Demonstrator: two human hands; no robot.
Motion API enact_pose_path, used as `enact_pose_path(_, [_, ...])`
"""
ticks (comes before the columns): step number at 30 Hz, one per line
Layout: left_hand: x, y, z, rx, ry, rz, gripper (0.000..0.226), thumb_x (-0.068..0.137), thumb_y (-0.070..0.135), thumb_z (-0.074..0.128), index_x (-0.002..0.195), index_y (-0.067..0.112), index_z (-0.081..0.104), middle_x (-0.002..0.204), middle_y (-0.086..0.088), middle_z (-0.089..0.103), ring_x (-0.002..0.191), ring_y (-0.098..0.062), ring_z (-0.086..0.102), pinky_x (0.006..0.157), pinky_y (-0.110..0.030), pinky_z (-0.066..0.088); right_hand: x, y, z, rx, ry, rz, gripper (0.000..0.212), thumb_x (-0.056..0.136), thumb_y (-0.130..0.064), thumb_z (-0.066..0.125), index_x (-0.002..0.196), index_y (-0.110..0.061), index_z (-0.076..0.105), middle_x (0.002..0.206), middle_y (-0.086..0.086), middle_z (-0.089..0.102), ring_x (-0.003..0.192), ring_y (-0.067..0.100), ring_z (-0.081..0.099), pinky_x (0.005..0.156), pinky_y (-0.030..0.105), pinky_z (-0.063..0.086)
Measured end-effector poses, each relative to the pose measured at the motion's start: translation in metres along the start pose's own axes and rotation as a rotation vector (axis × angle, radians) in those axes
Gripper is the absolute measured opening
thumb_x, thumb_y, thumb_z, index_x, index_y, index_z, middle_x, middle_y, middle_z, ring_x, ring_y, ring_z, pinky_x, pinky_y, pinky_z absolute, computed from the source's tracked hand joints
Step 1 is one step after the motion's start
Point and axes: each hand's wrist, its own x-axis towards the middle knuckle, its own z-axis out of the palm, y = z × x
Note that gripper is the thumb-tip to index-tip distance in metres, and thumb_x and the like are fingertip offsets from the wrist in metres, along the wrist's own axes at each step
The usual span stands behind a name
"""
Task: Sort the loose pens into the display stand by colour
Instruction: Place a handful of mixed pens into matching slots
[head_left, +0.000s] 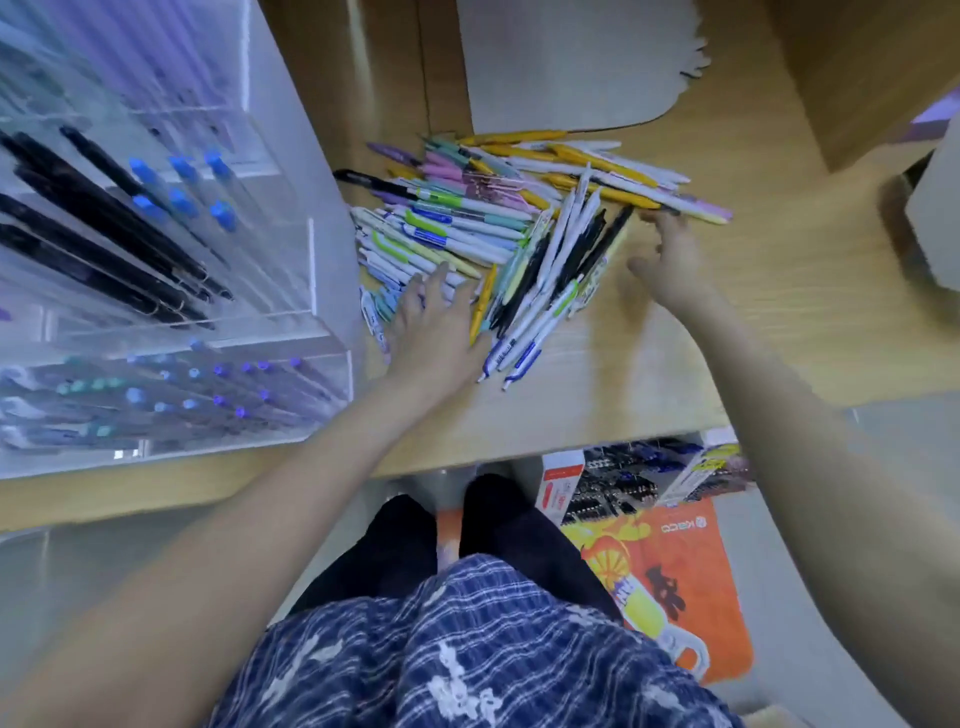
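The display stand (171, 270) is cut off at the left edge, its pens smeared by blur. Loose pens (498, 223) are heaped mid-frame on the desk (753, 322). The left hand (436, 327) is laid flat, fingers spread, on the heap's lower left. The right hand (670, 260) is blurred; its grip cannot be told. "KACO" is read on an orange bag (680, 566) below.

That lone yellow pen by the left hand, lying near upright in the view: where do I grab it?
Pinch the yellow pen at its near end by the left hand, coming from above. That end juts out past the pile's edge over bare desk, while its far end is crowded by white and black pens, so fingers likely fit best there.
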Motion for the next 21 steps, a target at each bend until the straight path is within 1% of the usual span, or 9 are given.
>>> enact_pose_path(1, [0.006, 0.008, 0.000, 0.000, -0.006, -0.017, 0.063, 0.092, 0.039, 0.049, 0.146, 0.021, 0.022, 0.156, -0.009, 0.000, 0.141, -0.035, -0.002, 0.112, -0.052, 0.009, 0.018, 0.002, -0.009, -0.075, 0.008, -0.040, 0.055, 0.088, -0.009, 0.056, 0.140, -0.008, 0.036, 0.143, 0.021, 0.031, 0.126, 0.037, 0.038, 0.104, 0.042, 0.031])
enact_pose_path(3, [0.012, 0.024, 0.004, 0.029, -0.016, -0.005, 0.071, 0.090, 0.048, 0.049, 0.148, 0.028, 0.012, 0.156, -0.009, -0.012, 0.141, -0.036, -0.014, 0.111, -0.057, 0.001, 0.053, 0.006, -0.019, -0.197, -0.024, -0.118, 0.058, 0.093, -0.021, 0.053, 0.146, -0.016, 0.029, 0.151, 0.019, 0.021, 0.136, 0.039, 0.024, 0.108, 0.044, 0.021])
enact_pose_path(6, [0.016, 0.045, 0.023, 0.175, 0.006, 0.107, 0.079, 0.088, 0.060, 0.042, 0.147, 0.036, -0.004, 0.154, -0.010, -0.022, 0.138, -0.039, -0.022, 0.108, -0.061, -0.007, 0.096, 0.009, -0.021, -0.250, -0.181, -0.178, 0.063, 0.094, -0.048, 0.040, 0.149, -0.024, 0.020, 0.156, 0.014, 0.012, 0.141, 0.040, 0.011, 0.112, 0.052, 0.013])
enact_pose_path(8, [0.019, 0.053, 0.038, 0.300, 0.024, 0.192, 0.075, 0.089, 0.063, 0.035, 0.145, 0.040, -0.008, 0.154, -0.010, -0.022, 0.138, -0.041, -0.022, 0.107, -0.062, -0.008, 0.108, 0.011, -0.019, -0.334, -0.277, -0.197, 0.064, 0.094, -0.052, 0.036, 0.149, -0.023, 0.019, 0.156, 0.011, 0.013, 0.140, 0.041, 0.013, 0.111, 0.055, 0.014])
enact_pose_path(12, [0.030, 0.052, 0.060, 0.504, 0.007, 0.278, 0.068, 0.094, 0.059, 0.027, 0.142, 0.042, -0.017, 0.153, -0.007, -0.023, 0.138, -0.042, -0.020, 0.106, -0.063, -0.010, 0.093, 0.015, -0.018, -0.421, -0.230, -0.304, 0.055, 0.098, -0.050, 0.030, 0.149, -0.033, 0.017, 0.151, 0.008, 0.024, 0.133, 0.042, 0.021, 0.105, 0.056, 0.020])
enact_pose_path(14, [0.034, 0.043, 0.066, 0.532, 0.079, 0.304, 0.064, 0.094, 0.059, 0.028, 0.144, 0.042, -0.009, 0.156, -0.009, -0.011, 0.140, -0.044, -0.008, 0.107, -0.063, -0.003, 0.075, 0.020, -0.011, -0.420, -0.221, -0.325, 0.051, 0.100, -0.043, 0.029, 0.148, -0.036, 0.014, 0.150, 0.008, 0.025, 0.131, 0.039, 0.023, 0.103, 0.054, 0.022])
enact_pose_path(17, [0.033, 0.029, 0.073, 0.538, 0.213, 0.350, 0.057, 0.092, 0.055, 0.028, 0.146, 0.038, 0.018, 0.154, -0.013, 0.021, 0.138, -0.044, 0.019, 0.106, -0.065, 0.020, 0.042, 0.019, 0.007, -0.382, -0.143, -0.285, 0.050, 0.100, -0.041, 0.030, 0.148, -0.036, 0.016, 0.152, 0.008, 0.022, 0.128, 0.037, 0.026, 0.102, 0.051, 0.024])
enact_pose_path(19, [0.033, 0.021, 0.075, 0.530, 0.255, 0.390, 0.056, 0.092, 0.055, 0.028, 0.145, 0.037, 0.022, 0.152, -0.014, 0.025, 0.137, -0.044, 0.023, 0.105, -0.063, 0.025, 0.023, 0.015, 0.019, -0.340, -0.077, -0.240, 0.049, 0.100, -0.041, 0.029, 0.148, -0.035, 0.019, 0.153, 0.006, 0.020, 0.127, 0.035, 0.028, 0.100, 0.047, 0.025])
enact_pose_path(21, [0.032, 0.015, 0.074, 0.515, 0.291, 0.439, 0.059, 0.092, 0.059, 0.030, 0.145, 0.035, 0.021, 0.152, -0.016, 0.024, 0.138, -0.043, 0.021, 0.106, -0.061, 0.024, 0.010, 0.006, 0.029, -0.286, -0.048, -0.183, 0.048, 0.100, -0.041, 0.027, 0.147, -0.034, 0.019, 0.153, 0.005, 0.020, 0.127, 0.034, 0.027, 0.099, 0.046, 0.025])
